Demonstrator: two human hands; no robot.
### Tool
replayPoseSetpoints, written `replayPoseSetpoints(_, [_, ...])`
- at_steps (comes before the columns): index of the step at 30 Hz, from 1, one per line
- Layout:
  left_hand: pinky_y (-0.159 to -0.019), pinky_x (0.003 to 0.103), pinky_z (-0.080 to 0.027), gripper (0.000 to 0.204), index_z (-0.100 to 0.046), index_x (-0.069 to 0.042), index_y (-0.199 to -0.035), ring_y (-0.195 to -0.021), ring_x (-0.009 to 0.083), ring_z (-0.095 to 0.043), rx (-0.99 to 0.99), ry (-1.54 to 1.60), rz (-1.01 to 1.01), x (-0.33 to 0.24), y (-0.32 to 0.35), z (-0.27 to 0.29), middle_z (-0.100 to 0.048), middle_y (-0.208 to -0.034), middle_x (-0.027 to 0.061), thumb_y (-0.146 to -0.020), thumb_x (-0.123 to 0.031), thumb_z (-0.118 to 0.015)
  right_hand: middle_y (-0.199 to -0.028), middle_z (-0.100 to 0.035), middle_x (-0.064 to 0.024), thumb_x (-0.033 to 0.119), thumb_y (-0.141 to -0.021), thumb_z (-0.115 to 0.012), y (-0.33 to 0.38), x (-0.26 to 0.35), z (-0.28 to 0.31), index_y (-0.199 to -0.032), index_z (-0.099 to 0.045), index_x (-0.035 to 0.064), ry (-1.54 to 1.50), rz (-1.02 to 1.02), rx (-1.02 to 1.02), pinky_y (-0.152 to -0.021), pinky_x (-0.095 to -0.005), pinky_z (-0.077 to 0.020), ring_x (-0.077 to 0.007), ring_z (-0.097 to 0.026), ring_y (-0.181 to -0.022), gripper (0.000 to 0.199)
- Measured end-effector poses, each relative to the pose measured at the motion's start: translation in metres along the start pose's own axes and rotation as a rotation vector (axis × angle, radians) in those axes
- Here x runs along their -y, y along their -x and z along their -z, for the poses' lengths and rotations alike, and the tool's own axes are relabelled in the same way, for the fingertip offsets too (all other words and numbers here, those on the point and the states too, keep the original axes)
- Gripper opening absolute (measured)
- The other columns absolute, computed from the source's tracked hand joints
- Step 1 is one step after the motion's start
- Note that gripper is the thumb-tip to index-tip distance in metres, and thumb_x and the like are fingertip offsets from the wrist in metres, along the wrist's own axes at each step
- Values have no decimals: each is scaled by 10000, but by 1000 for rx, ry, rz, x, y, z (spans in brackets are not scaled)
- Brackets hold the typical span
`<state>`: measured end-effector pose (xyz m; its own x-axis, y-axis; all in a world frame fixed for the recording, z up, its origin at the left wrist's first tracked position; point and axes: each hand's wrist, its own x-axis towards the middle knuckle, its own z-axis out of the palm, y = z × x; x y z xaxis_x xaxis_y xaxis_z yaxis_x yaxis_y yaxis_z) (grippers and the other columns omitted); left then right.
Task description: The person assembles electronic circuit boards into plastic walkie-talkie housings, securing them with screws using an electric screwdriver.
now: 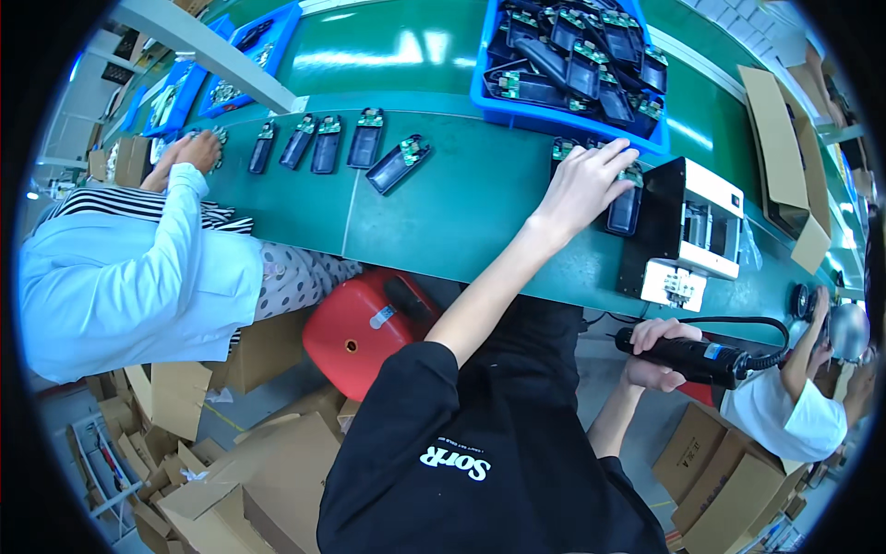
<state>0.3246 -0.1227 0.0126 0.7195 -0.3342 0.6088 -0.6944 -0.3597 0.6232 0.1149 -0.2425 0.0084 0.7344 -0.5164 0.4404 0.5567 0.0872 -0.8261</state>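
My right hand (657, 353) is wrapped around a black electric screwdriver (697, 361), held sideways near the table's front edge. A black cable runs from its end. My left hand (583, 192) reaches over the table with fingers stretched and apart, above several black plastic housings with green circuit boards. One such housing (624, 209) lies beside my fingers, next to a white-and-black screw feeder (701, 226). Another housing (560, 150) is partly hidden behind the hand. Whether my fingertips touch any of them, I cannot tell.
A blue bin (498, 109) heaped with similar housings stands behind my left hand. Several housings (365, 138) lie in a row to the left, where a co-worker (148, 268) sits. A red stool (355, 328) and cardboard boxes (277, 471) stand below the green table (443, 203).
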Motion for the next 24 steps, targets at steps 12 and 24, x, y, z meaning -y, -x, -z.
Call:
replayPoseSetpoints(12, [-978, 413, -487, 478, -664, -93, -1196, -1190, 319, -593, 259, -543, 70, 92, 56, 201, -625, -1287, 123, -789, 110, -516, -632, -455, -32, 752, -834, -585, -4, 15, 20, -974, -413, 67, 75, -34, -4, -405, -224, -387, -108, -429, -450, 720])
replayPoseSetpoints(24, [-912, 399, -499, 382, -651, -74, -1193, -1094, 310, -624, 444, -413, 261, 62, 65, 185, -662, -1207, 122, -814, -53, -699, -628, -442, -51, 772, -853, -525, -70, 57, 30, -996, -402, 39, 52, 241, -25, -404, -260, -381, -133, -404, -439, 757])
